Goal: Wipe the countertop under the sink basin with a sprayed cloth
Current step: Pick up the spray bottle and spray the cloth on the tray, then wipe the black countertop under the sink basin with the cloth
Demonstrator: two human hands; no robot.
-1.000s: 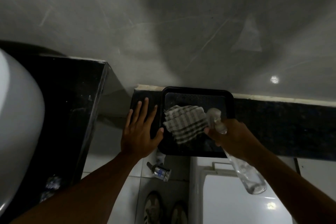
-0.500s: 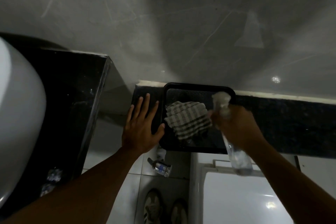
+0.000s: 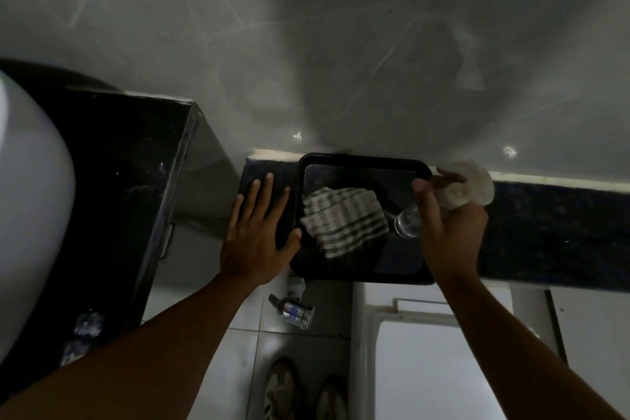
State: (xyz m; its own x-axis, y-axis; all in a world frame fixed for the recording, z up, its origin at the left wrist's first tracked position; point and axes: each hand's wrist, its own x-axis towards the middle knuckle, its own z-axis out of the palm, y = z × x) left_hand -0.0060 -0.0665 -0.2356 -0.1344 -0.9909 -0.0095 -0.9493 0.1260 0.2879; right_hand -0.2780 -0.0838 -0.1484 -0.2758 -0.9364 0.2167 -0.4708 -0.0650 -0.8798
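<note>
Head view: a person's right hand [image 3: 450, 225] grips a clear spray bottle [image 3: 407, 223], white nozzle toward the wall, just right of a checked cloth [image 3: 344, 220] lying in a black tray [image 3: 361, 160]. The left hand [image 3: 257, 235] rests flat, fingers spread, holding nothing, beside the tray on a dark stone ledge [image 3: 545, 235]. Wiping appears not yet begun; the black countertop [image 3: 129, 160] under the white basin [image 3: 30, 215] lies well left in a dim, grey-walled bathroom.

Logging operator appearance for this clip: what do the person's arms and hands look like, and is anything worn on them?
Both forearms are bare right to the frame edge, with no sleeves in view. The left hand and right hand wear no gloves, and no rings, watch or wristband show. The dim light could hide small markings.
</note>
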